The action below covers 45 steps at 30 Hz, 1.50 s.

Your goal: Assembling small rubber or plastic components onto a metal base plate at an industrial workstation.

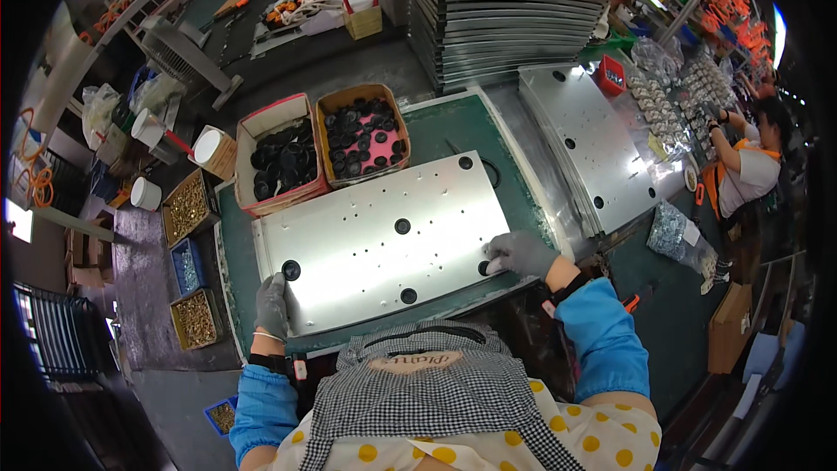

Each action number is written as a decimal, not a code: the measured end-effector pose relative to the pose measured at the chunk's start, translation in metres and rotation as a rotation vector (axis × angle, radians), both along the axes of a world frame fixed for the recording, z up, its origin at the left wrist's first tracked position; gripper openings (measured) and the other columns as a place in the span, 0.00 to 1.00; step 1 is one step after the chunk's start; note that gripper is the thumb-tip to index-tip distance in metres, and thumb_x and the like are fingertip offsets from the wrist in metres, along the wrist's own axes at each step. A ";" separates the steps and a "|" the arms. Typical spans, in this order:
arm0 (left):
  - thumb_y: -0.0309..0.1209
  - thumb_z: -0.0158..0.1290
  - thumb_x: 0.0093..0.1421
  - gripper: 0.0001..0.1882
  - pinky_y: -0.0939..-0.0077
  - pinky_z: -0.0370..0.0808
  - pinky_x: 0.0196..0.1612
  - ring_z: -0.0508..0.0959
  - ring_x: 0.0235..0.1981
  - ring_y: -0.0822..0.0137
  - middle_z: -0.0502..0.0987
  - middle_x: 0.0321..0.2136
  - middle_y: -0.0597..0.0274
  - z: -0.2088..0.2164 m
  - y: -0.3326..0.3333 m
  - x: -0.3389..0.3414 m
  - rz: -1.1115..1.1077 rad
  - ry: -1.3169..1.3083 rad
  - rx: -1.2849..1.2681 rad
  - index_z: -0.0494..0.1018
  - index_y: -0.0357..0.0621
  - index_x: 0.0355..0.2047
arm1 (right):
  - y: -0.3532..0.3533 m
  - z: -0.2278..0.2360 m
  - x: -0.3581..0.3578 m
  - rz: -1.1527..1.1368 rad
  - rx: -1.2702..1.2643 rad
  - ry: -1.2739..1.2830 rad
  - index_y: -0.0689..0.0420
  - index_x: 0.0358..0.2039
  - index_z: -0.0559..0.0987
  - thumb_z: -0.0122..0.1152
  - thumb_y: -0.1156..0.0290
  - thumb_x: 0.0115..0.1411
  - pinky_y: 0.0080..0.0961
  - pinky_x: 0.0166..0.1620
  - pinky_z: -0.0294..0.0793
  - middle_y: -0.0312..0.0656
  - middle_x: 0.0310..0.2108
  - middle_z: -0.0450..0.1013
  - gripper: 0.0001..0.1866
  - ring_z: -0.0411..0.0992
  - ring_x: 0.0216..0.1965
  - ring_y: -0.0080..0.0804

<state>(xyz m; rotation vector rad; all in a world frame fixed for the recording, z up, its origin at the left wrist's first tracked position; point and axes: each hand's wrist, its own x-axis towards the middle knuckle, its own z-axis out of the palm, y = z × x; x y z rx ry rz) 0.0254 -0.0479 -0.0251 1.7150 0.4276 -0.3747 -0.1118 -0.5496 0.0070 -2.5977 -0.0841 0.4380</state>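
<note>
A flat silver metal panel (349,249) with small holes lies in front of me on a green work mat (445,126). Several round black plastic caps (402,226) sit on its face. My left hand (272,303), in a grey glove, is closed on the panel's left edge, beside one cap. At the panel's right edge my right hand (521,255), also gloved, has its fingers bent over the corner, touching it next to another cap. What lies under the fingers is partly hidden.
Behind the panel stand two boxes of black caps (283,157) (362,135). Small bins of screws (193,318) line the left. More panels (584,139) are stacked at right, below a tall stack of metal frames (514,17). A co-worker (750,166) sits far right.
</note>
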 end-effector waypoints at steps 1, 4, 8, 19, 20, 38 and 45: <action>0.40 0.51 0.66 0.13 0.79 0.62 0.27 0.64 0.24 0.79 0.67 0.23 0.76 -0.001 0.000 0.000 -0.016 -0.010 0.027 0.76 0.43 0.37 | -0.004 0.004 0.007 0.014 -0.037 0.055 0.49 0.41 0.80 0.68 0.52 0.51 0.38 0.44 0.75 0.40 0.39 0.79 0.20 0.78 0.39 0.42; 0.40 0.51 0.66 0.13 0.80 0.62 0.27 0.64 0.24 0.79 0.67 0.23 0.76 -0.003 0.001 0.003 0.008 -0.010 -0.009 0.76 0.43 0.37 | 0.000 0.010 0.018 0.028 -0.185 0.159 0.47 0.43 0.80 0.64 0.56 0.54 0.38 0.45 0.75 0.42 0.38 0.80 0.17 0.78 0.41 0.43; 0.40 0.51 0.66 0.14 0.79 0.63 0.28 0.65 0.25 0.78 0.69 0.24 0.74 -0.009 0.005 0.005 0.014 0.000 0.008 0.76 0.41 0.37 | 0.011 0.018 0.027 0.005 -0.237 0.251 0.50 0.39 0.81 0.59 0.58 0.57 0.40 0.42 0.75 0.44 0.34 0.79 0.14 0.78 0.39 0.45; 0.38 0.52 0.66 0.16 0.72 0.69 0.34 0.70 0.29 0.72 0.74 0.28 0.66 -0.012 0.000 0.003 0.032 -0.052 0.076 0.77 0.36 0.41 | 0.084 0.020 0.095 0.271 -0.025 -0.456 0.51 0.44 0.77 0.55 0.61 0.62 0.37 0.45 0.76 0.42 0.41 0.73 0.13 0.76 0.43 0.43; 0.38 0.52 0.65 0.15 0.73 0.68 0.33 0.70 0.28 0.73 0.73 0.27 0.67 -0.009 -0.001 0.003 0.039 -0.043 0.077 0.76 0.36 0.40 | 0.102 0.019 0.103 0.146 -0.050 -0.301 0.52 0.45 0.76 0.55 0.61 0.62 0.37 0.46 0.76 0.44 0.42 0.73 0.13 0.76 0.44 0.45; 0.37 0.54 0.62 0.26 0.71 0.68 0.51 0.72 0.46 0.64 0.75 0.45 0.55 0.014 0.015 -0.025 -0.005 -0.024 -0.051 0.69 0.31 0.55 | -0.025 -0.015 0.039 -0.748 0.949 0.144 0.61 0.39 0.79 0.63 0.71 0.59 0.24 0.42 0.75 0.39 0.34 0.77 0.09 0.75 0.36 0.24; 0.32 0.50 0.64 0.20 0.76 0.72 0.43 0.74 0.37 0.72 0.75 0.37 0.64 0.034 -0.005 -0.021 0.046 -0.136 -0.031 0.70 0.32 0.53 | -0.021 0.042 -0.002 -0.510 1.237 0.029 0.59 0.37 0.81 0.68 0.70 0.54 0.23 0.42 0.75 0.35 0.33 0.77 0.11 0.74 0.35 0.24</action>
